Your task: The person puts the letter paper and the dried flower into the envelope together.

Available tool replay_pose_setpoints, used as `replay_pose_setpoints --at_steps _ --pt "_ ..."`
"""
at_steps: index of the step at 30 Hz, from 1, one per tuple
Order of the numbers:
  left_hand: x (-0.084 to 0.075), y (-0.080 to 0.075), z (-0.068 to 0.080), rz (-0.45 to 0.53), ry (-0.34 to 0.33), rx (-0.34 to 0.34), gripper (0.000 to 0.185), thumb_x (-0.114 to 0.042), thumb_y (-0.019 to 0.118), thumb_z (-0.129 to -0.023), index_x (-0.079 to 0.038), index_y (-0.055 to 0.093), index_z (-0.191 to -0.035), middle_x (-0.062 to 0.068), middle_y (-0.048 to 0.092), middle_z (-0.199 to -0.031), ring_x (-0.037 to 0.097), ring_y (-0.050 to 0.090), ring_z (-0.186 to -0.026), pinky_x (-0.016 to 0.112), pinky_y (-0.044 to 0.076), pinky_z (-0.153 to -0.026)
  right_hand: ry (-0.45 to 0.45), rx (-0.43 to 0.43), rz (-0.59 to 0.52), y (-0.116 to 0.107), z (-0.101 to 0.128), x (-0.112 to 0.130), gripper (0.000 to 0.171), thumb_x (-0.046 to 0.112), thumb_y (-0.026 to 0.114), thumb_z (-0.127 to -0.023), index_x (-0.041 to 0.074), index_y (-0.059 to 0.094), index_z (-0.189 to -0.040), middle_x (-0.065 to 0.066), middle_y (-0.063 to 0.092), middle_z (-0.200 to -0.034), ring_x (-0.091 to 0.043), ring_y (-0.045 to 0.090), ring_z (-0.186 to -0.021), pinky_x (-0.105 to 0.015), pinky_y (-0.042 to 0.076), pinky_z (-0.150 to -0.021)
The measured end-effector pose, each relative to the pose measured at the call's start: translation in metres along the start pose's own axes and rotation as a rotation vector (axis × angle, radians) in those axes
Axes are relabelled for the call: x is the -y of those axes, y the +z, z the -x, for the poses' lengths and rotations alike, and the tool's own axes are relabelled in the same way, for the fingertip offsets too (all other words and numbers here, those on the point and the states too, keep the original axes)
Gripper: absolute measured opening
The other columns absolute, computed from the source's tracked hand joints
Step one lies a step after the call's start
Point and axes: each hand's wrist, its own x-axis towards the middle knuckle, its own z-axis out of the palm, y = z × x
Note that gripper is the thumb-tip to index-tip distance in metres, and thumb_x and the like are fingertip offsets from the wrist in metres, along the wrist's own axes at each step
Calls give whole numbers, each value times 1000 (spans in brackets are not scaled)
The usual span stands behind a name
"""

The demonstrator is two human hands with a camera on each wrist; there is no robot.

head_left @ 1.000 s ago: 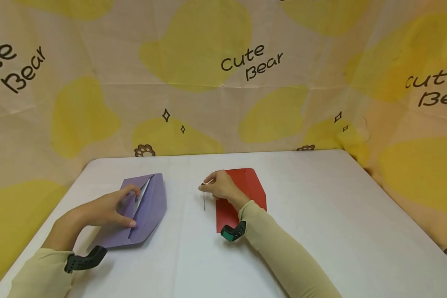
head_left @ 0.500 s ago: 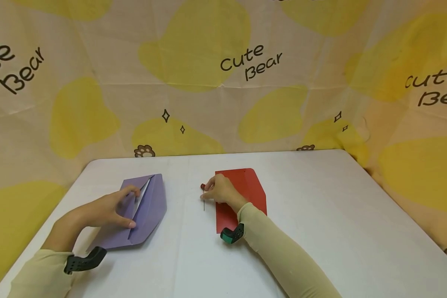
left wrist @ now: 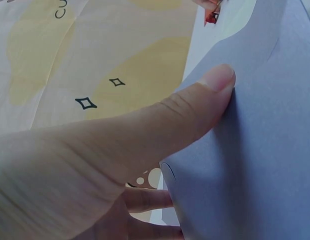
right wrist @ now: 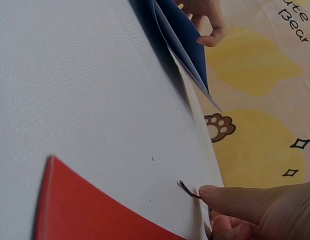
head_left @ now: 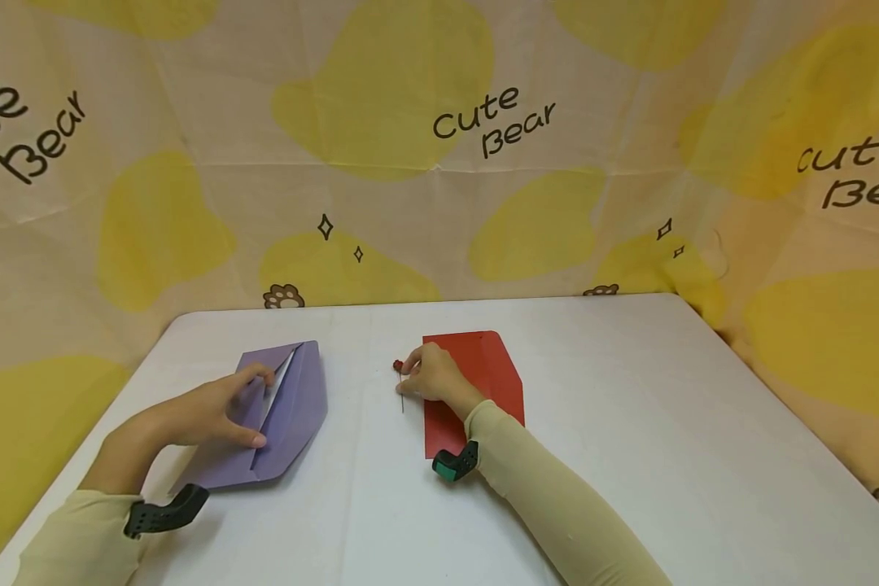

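My left hand [head_left: 205,411] grips a purple envelope [head_left: 300,423], which lies tilted on the left of the table with its mouth parted and a white strip [head_left: 279,382] showing inside. In the left wrist view the thumb [left wrist: 195,107] rests across the envelope's face, and other fingers show behind its edge. My right hand [head_left: 439,373] pinches a small red flower [head_left: 399,365] by its thin dark stem, its head standing above the fingertips. The stem's lower end [right wrist: 185,186] sticks out past the thumb in the right wrist view.
A red envelope [head_left: 494,366] lies flat under my right hand and wrist, partly covered by them. The white table [head_left: 630,423] reaches back to a hanging cloth [head_left: 410,163] with yellow patches and printed words. Each wrist wears a black device [head_left: 164,511].
My right fingers have slid down from the flower's head to its stem, so the red head now shows above them. The left hand and purple envelope stay in place.
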Motion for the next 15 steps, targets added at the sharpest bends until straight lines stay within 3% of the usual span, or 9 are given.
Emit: replay_pose_setpoints --at_steps 9,15 --pt "2 1 0 3 2 -1 77 -43 88 -74 -19 40 -129 28 51 -128 41 53 -112 62 45 -94 25 13 -26 0 -1 0 15 11 82 -84 7 73 -95 -6 61 -83 -18 53 -74 -24 45 -59" --pt "2 1 0 10 10 -1 77 -43 88 -74 -18 41 -129 27 51 -129 42 53 -114 63 44 -95 49 30 -75 -1 0 0 13 8 80 -85 5 72 -95 -6 58 -78 -16 52 -56 -21 46 -50"
